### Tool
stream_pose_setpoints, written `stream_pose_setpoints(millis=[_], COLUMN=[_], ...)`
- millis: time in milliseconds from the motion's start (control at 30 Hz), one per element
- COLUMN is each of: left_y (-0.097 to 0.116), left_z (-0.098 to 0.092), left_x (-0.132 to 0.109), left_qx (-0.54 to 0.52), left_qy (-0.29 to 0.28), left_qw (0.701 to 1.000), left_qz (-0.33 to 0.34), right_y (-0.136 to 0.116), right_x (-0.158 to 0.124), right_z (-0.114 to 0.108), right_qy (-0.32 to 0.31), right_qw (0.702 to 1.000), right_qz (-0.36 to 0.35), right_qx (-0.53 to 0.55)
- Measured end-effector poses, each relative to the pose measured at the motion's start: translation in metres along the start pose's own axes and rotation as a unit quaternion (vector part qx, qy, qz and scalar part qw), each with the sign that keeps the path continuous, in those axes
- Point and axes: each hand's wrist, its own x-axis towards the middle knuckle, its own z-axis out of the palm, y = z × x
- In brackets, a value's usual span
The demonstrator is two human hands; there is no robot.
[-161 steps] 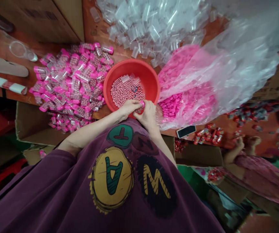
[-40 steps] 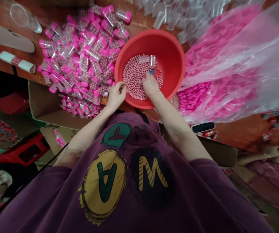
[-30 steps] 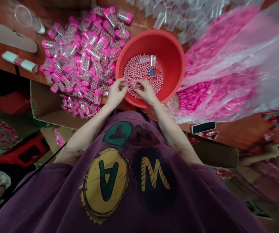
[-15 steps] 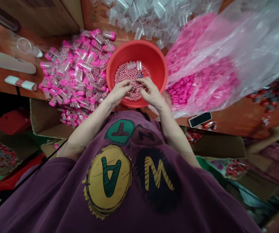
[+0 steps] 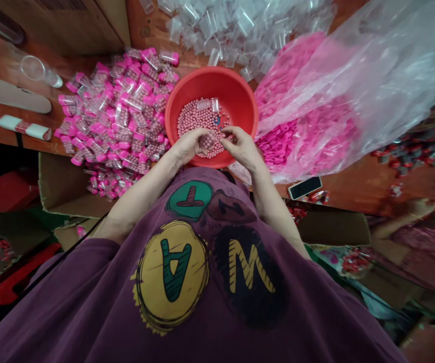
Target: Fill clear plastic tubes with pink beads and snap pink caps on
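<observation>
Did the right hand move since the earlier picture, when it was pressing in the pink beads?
Yes: against the red basin, the right hand has moved back toward the near rim, to the right.

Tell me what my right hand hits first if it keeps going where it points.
Probably the pink beads in the red basin, just ahead of your right hand; depth is unclear.

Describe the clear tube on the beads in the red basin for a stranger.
Start at the red plastic basin in front of the person. On the far side of its heap of pink beads lie two clear plastic tubes. The one meant is the right-hand tube, narrower and more see-through than its neighbour.
</observation>
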Motion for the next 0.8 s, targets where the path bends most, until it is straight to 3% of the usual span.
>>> stream_pose_setpoints(millis=[133,233,433,533,633,800], left_y=[0.0,0.0,0.001,0.001,0.002,0.007], left_z=[0.005,0.004,-0.001,0.003,0.009,0.013], left_x=[0.0,-0.003,-0.013,-0.018,-0.022,-0.027], left_qx=[-0.024,-0.02,-0.011,0.006,0.019,0.048], left_qy=[-0.016,-0.019,0.011,0.017,0.025,0.056], left_qw=[0.999,0.999,1.0,1.0,0.999,0.997], left_qz=[-0.02,-0.02,0.018,0.02,0.014,0.013], right_y=[0.019,0.043,0.105,0.131,0.149,0.157], right_x=[-0.026,-0.052,-0.084,-0.075,-0.048,-0.007], right_z=[0.004,0.001,-0.021,-0.03,-0.037,-0.042], right_qy=[0.029,0.11,0.296,0.33,0.367,0.399], right_qw=[0.998,0.989,0.905,0.88,0.858,0.832], right_qz=[0.017,0.099,0.304,0.342,0.36,0.385], right_qx=[-0.05,-0.005,0.013,0.006,0.003,-0.016])
